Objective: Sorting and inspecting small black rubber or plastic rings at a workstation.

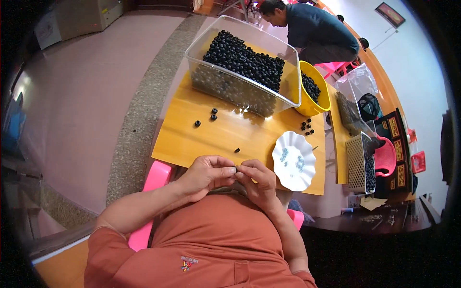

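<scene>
Small dark piece [236, 168], mostly hidden by the fingertips, is pinched to the left of the scalloped white plate [291, 181], close to the near edge of the wooden table [177, 141]. Left hand [209, 176] and right hand [258, 181] meet there, thumb and forefinger of each closed on it; the other fingers are curled, and I cannot tell whether they hold anything. One loose black ring-shaped part [237, 150] lies left of the plate, just beyond the hands; three more [214, 111] sit farther off on that side, and a small black cluster [306, 126] lies just beyond the plate. Beyond it and to the left stands the clear plastic bin [269, 45], heaped with black parts; the yellow bucket [308, 110] stands past the cluster. As I judge it, the likeliest trouble is a slip: so small a piece gives little to grip, and a hard squeeze could shoot it into the lap. A swing of the right forearm could tip the plate, scattering the tiny bluish-green specks on it, if they are loose bits and not a printed pattern, which I cannot tell.
</scene>
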Available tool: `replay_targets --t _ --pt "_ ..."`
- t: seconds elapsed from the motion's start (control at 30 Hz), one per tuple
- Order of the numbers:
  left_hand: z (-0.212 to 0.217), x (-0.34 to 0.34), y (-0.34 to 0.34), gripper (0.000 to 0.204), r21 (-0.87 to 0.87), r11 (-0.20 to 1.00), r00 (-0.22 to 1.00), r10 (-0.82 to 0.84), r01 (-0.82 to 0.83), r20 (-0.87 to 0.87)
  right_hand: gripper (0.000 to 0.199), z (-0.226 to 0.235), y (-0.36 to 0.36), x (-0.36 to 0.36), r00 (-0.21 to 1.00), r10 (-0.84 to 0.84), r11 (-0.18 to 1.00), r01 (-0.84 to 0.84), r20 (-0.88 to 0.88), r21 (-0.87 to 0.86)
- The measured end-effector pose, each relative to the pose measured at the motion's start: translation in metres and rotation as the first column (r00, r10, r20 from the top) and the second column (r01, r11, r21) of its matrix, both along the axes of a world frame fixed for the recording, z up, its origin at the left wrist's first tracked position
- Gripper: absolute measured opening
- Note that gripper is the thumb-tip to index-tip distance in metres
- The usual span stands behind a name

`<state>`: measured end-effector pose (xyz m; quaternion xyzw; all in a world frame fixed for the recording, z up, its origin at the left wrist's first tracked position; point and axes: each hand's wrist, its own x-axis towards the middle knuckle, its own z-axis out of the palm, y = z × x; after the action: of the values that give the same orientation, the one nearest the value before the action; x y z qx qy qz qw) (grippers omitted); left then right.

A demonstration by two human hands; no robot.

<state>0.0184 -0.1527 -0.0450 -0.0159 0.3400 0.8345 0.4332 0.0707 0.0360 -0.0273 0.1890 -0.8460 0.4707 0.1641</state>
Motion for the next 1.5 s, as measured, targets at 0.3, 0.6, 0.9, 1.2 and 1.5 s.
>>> replay_targets --t 0.3,0.6,0.9,1.2,1.5 --pt "0.002 -0.001 0.000 0.013 0.033 0.999 1.000 -0.006 0.007 -0.013 0.010 0.005 -0.005 -0.002 0.998 -0.038 0.998 0.040 0.049 -0.053" --pt "0.003 0.001 0.001 0.013 0.048 0.999 0.999 -0.006 0.007 -0.032 0.003 0.004 -0.007 -0.003 0.997 -0.057 0.997 0.060 0.061 -0.055" --pt "0.004 0.004 0.003 0.012 0.074 0.997 1.000 0.001 -0.002 0.009 0.003 0.005 -0.008 -0.005 0.997 -0.071 0.997 0.072 0.006 -0.038" --pt "0.002 0.004 0.005 0.014 0.074 0.995 0.998 0.062 -0.064 0.029 0.016 0.001 -0.007 0.000 0.997 -0.041 0.999 0.039 -0.066 -0.027" --pt "0.004 0.003 0.003 0.015 0.014 0.992 0.991 0.128 -0.129 0.034 0.019 0.009 0.005 -0.008 0.998 -0.058 0.995 0.060 -0.038 0.078"
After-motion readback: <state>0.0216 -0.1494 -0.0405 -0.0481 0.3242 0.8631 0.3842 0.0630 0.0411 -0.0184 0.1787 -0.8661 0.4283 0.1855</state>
